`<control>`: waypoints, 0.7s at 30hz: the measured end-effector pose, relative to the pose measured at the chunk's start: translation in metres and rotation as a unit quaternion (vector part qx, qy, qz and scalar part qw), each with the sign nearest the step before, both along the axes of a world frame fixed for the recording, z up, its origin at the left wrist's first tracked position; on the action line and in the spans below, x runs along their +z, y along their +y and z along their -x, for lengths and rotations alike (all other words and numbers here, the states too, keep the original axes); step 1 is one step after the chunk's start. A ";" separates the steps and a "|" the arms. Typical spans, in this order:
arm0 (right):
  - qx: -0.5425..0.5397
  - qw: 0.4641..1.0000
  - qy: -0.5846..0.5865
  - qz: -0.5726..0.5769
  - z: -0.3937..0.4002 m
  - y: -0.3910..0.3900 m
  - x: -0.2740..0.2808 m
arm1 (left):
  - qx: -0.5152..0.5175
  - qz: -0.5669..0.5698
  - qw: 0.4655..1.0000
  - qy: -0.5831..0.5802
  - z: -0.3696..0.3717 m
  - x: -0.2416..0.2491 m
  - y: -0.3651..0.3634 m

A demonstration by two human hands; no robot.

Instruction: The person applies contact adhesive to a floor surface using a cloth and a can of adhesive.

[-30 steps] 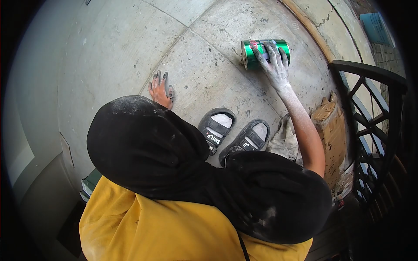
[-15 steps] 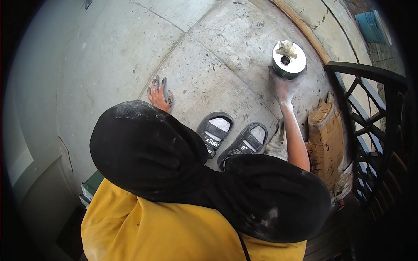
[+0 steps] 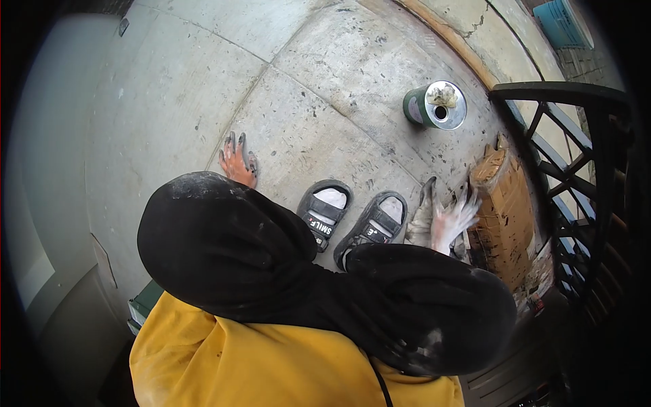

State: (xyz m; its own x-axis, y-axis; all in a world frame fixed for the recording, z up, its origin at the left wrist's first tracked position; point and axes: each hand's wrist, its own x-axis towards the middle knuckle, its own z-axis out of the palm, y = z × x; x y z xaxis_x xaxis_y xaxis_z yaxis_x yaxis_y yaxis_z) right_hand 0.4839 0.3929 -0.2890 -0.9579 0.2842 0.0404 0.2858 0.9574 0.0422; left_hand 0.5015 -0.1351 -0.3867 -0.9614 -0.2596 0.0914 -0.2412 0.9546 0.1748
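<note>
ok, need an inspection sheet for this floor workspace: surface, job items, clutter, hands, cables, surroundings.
Surface: grey floor, jointed, dark specks scattered over it.
Job's things: green can, apparently upright, apart from both hands; hole and pale residue on its upper end.
Clutter: worn cardboard box; pale crumpled cloth beside it.
Hands: left hand holds nothing, seems to rest on the floor; right hand whitened, fingers spread over the cloth, contact unclear.
Cables: nothing seen on the floor.
Surroundings: black lattice and blue bucket on the right side.
</note>
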 end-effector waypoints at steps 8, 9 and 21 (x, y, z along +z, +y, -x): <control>0.049 0.976 -0.103 0.186 -0.051 0.038 -0.033 | -0.016 -0.002 1.000 0.023 -0.010 -0.028 -0.030; 0.072 0.958 -0.146 0.236 -0.018 0.025 0.005 | -0.024 -0.015 0.999 0.031 -0.019 -0.028 -0.039; 0.234 0.712 -0.591 0.297 0.171 -0.120 0.123 | 0.025 -0.014 0.998 0.058 -0.052 -0.026 -0.065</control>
State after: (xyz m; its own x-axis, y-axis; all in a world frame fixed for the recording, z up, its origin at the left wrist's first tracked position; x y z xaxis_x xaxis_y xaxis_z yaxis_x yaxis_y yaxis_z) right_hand 0.3125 0.2732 -0.1664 -0.2178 -0.4462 -0.8680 0.0300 0.8859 -0.4629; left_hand 0.5539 -0.2004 -0.4129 -0.9305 -0.3116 0.1924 -0.2656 0.9359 0.2313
